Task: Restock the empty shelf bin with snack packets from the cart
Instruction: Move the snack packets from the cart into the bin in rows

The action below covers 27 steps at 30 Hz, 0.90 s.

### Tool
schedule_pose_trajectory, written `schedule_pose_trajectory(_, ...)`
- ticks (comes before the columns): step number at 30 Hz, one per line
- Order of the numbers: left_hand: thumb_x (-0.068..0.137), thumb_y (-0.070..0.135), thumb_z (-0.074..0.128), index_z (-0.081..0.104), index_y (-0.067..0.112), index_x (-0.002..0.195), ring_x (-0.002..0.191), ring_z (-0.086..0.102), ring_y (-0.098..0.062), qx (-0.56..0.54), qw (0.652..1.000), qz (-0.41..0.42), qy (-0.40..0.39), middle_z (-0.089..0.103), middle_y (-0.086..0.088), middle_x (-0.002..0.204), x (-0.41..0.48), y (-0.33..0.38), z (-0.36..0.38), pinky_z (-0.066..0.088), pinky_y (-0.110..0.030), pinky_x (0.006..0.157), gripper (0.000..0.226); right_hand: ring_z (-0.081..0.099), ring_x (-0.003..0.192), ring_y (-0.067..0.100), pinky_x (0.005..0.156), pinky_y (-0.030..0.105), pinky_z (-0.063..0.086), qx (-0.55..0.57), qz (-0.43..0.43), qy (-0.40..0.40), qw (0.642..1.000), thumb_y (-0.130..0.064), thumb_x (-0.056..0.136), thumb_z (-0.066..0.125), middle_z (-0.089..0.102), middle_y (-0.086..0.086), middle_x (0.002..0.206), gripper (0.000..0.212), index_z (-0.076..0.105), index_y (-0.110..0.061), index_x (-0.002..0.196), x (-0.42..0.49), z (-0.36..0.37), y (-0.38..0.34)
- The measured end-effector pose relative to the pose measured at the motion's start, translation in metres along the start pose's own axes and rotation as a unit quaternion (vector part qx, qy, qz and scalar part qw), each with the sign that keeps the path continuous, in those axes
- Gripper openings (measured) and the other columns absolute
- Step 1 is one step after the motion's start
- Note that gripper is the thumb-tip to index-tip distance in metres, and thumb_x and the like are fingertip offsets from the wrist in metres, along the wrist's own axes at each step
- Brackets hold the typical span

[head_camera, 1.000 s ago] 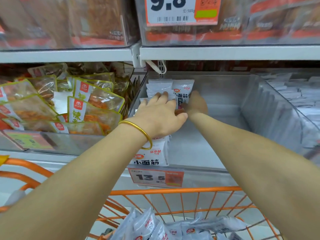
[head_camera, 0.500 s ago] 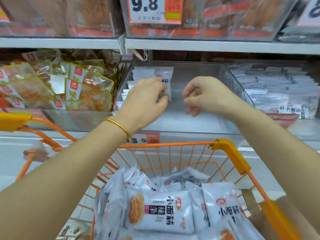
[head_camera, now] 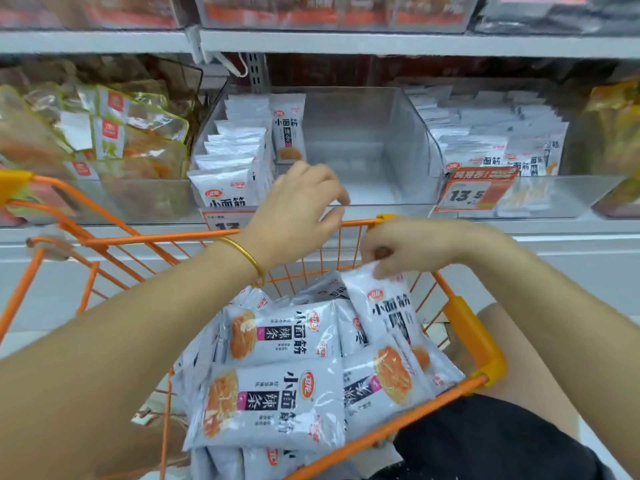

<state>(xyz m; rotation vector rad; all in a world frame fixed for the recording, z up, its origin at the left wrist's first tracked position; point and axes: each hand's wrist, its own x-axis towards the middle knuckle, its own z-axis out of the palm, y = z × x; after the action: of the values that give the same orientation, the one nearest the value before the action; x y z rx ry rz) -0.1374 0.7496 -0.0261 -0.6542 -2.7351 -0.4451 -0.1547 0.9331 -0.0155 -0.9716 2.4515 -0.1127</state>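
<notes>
An orange wire cart (head_camera: 471,337) in front of me holds several white snack packets (head_camera: 273,400). My right hand (head_camera: 412,249) pinches the top edge of one snack packet (head_camera: 388,306) at the cart's far right. My left hand (head_camera: 298,209) hovers over the cart's far rim with fingers loosely curled and nothing in it. The clear shelf bin (head_camera: 408,133) behind has a row of upright packets (head_camera: 232,161) along its left side, and its right part is bare.
A neighbouring bin (head_camera: 485,133) on the right is full of the same white packets, with an orange price tag (head_camera: 474,192) in front. On the left, a bin of yellow-edged snack bags (head_camera: 114,133). A shelf (head_camera: 346,43) runs overhead.
Both hands have drawn back from the shelf bin toward the cart. My right hand has dropped into the cart and taken hold of a packet; the view has tilted down.
</notes>
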Motion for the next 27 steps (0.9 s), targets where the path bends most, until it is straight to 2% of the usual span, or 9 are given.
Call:
schedule_pose_trajectory(3, 0.093, 0.039, 0.049, 0.062, 0.013, 0.109, 0.098, 0.047, -0.017, -0.125, 0.989, -0.06, -0.054, 0.057, 0.002, 0.101, 0.002, 0.006, 0.002, 0.032, -0.024, 0.092, 0.034, 0.058, 0.067, 0.012, 0.06, 0.021, 0.051, 0.224, 0.011, 0.113, 0.968, -0.007, 0.089, 0.061, 0.055, 0.0, 0.079, 0.006, 0.06, -0.012, 0.086, -0.016, -0.02, 0.007)
schedule_pose_trajectory(6, 0.082, 0.051, 0.062, 0.054, 0.011, 0.115, 0.099, 0.06, -0.019, -0.322, 0.922, -0.159, -0.143, 0.064, -0.002, 0.108, 0.003, 0.01, 0.006, 0.048, -0.034, 0.089, 0.052, 0.061, 0.059, 0.005, 0.056, 0.021, 0.056, 0.318, 0.013, 0.195, 0.928, -0.004, 0.089, 0.06, 0.056, 0.004, 0.079, 0.009, 0.061, -0.011, 0.084, -0.019, -0.035, 0.01)
schedule_pose_trajectory(10, 0.081, 0.033, 0.069, 0.055, 0.008, 0.112, 0.092, 0.067, -0.023, -0.425, 0.878, -0.205, -0.074, 0.068, -0.01, 0.107, 0.011, 0.009, 0.005, 0.056, -0.041, 0.075, 0.042, 0.063, 0.063, 0.013, 0.059, 0.028, 0.058, 0.437, 0.025, 0.301, 0.848, -0.012, 0.092, 0.058, 0.061, 0.007, 0.079, 0.006, 0.058, -0.01, 0.086, -0.002, -0.042, 0.007)
schedule_pose_trajectory(12, 0.09, 0.016, 0.062, 0.057, 0.005, 0.11, 0.084, 0.067, -0.022, -0.468, 0.855, -0.222, -0.011, 0.068, -0.012, 0.102, 0.018, 0.006, -0.003, 0.056, -0.038, 0.071, 0.024, 0.069, 0.068, 0.015, 0.061, 0.029, 0.057, 0.517, 0.022, 0.277, 0.81, -0.03, 0.095, 0.053, 0.069, 0.007, 0.084, 0.021, 0.058, -0.01, 0.092, 0.007, -0.043, 0.008)
schedule_pose_trajectory(16, 0.094, 0.015, 0.055, 0.061, 0.003, 0.104, 0.071, 0.065, -0.017, -0.469, 0.844, -0.25, 0.078, 0.068, -0.012, 0.091, 0.035, -0.012, -0.022, 0.056, -0.032, 0.063, 0.017, 0.069, 0.071, 0.014, 0.062, 0.026, 0.055, 0.54, -0.006, 0.137, 0.83, -0.028, 0.089, 0.058, 0.073, 0.003, 0.083, 0.021, 0.062, -0.011, 0.1, 0.028, -0.041, 0.007)
schedule_pose_trajectory(19, 0.096, 0.029, 0.05, 0.059, 0.003, 0.097, 0.063, 0.058, -0.016, -0.4, 0.866, -0.274, 0.119, 0.061, -0.006, 0.077, 0.049, -0.029, -0.029, 0.049, -0.032, 0.058, 0.028, 0.063, 0.057, 0.009, 0.052, 0.019, 0.051, 0.617, 0.003, 0.153, 0.772, -0.017, 0.088, 0.06, 0.069, 0.0, 0.069, 0.008, 0.064, -0.011, 0.092, 0.053, -0.055, 0.009)
schedule_pose_trajectory(22, 0.094, 0.028, 0.047, 0.055, 0.007, 0.104, 0.087, 0.054, -0.021, -0.174, 0.934, -0.269, 0.157, 0.059, -0.004, 0.093, 0.054, -0.055, -0.032, 0.044, -0.034, 0.077, 0.024, 0.064, 0.052, 0.009, 0.05, 0.019, 0.053, 0.673, 0.074, 0.174, 0.715, -0.014, 0.089, 0.06, 0.069, 0.0, 0.06, 0.005, 0.062, -0.01, 0.087, 0.087, -0.074, 0.025)
schedule_pose_trajectory(25, 0.092, 0.033, 0.037, 0.059, 0.009, 0.112, 0.114, 0.045, -0.029, 0.118, 0.976, -0.171, 0.068, 0.056, -0.008, 0.119, 0.054, -0.079, -0.031, 0.037, -0.039, 0.094, 0.039, 0.066, 0.059, 0.014, 0.062, 0.029, 0.056, 0.62, 0.141, 0.177, 0.751, -0.008, 0.086, 0.065, 0.07, 0.005, 0.074, 0.019, 0.06, -0.009, 0.105, 0.131, -0.079, 0.036)
schedule_pose_trajectory(27, 0.084, 0.044, 0.019, 0.054, 0.015, 0.125, 0.131, 0.033, -0.024, 0.173, 0.974, -0.144, -0.015, 0.045, -0.007, 0.138, 0.056, -0.09, -0.028, 0.03, -0.041, 0.104, 0.061, 0.066, 0.052, 0.015, 0.056, 0.029, 0.057, 0.583, 0.159, 0.193, 0.773, 0.001, 0.083, 0.066, 0.068, 0.008, 0.08, 0.028, 0.059, -0.008, 0.109, 0.159, -0.078, 0.035)
